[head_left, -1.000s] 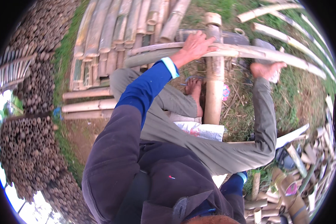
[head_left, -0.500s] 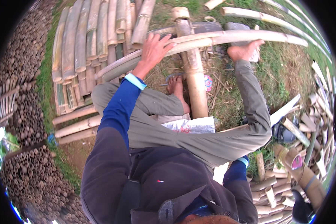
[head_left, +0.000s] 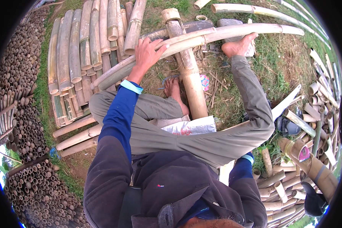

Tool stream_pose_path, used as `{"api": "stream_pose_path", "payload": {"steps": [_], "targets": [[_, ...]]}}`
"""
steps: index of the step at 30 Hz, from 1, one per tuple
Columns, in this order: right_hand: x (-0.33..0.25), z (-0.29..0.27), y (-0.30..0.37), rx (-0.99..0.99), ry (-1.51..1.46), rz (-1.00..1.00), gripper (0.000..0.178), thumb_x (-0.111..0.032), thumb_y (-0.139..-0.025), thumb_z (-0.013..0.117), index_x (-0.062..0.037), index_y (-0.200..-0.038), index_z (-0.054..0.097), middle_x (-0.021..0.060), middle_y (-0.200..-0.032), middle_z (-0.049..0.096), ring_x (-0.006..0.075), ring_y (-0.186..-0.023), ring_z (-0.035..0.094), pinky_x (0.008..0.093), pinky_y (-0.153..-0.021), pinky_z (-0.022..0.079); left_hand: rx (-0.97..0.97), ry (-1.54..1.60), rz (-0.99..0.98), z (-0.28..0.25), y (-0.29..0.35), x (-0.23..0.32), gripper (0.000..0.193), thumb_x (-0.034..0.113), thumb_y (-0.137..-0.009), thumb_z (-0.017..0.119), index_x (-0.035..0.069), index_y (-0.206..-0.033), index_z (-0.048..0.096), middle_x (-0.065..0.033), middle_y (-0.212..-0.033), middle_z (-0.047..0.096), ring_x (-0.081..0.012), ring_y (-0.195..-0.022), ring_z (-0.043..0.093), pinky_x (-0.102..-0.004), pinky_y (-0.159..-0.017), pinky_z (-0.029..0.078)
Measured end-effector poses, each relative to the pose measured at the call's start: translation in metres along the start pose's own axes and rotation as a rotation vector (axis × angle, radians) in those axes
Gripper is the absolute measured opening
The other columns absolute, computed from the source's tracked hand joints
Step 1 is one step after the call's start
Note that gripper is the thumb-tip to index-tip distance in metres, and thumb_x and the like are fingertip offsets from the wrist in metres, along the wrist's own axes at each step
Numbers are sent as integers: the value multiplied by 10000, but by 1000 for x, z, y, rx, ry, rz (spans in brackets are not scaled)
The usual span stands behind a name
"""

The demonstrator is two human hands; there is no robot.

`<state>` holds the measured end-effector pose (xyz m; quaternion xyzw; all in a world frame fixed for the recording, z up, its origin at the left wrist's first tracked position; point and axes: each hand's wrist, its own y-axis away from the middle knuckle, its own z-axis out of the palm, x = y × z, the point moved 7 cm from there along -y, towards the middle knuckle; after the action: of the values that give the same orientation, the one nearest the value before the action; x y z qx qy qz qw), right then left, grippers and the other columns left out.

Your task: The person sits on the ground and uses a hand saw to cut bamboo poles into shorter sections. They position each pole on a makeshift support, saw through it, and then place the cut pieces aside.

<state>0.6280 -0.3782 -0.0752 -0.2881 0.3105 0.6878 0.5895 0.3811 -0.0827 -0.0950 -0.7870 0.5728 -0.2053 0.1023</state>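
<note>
Grass (head_left: 283, 83) beneath long, pale bamboo pole (head_left: 224, 33)

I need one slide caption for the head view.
Left hand resting on a long bamboo pole that crosses a thicker bamboo length.

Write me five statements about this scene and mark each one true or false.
1. The left hand rests on the long bamboo piece. True.
2. The right hand shows on that piece too. False: it is out of sight; only the right sleeve with its light-blue cuff shows.
3. The right foot is bare. True.
4. The thick bamboo log crosses over the long bamboo piece. False: the long piece lies across the log.
5. The sack by the log's near end is mostly green. False: it is mostly white.
</note>
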Motion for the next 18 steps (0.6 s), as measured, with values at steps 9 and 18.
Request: {"api": "stream_pose_path", "payload": {"steps": [9,18], "targets": [[0,-3,-6,0,-20,10,954,-888,-1027,351,-210,-1697,397,68,-1724,434,309,-1556,403,489,-1332,241,-24,48,-67,8,-1,-5,504,597,-944,784,196,-1241,855,-111,-1083,660,-371,-1061,614,-514,-931,512],[-3,-13,-14,14,-63,27,942,-872,-1040,350,-209,-1709,374,65,-1738,412,304,-1571,379,479,-1339,221,-112,178,20,-17,-26,10,495,502,-991,769,123,-1308,802,-162,-1181,650,-426,-966,718,-545,-844,572]]}}
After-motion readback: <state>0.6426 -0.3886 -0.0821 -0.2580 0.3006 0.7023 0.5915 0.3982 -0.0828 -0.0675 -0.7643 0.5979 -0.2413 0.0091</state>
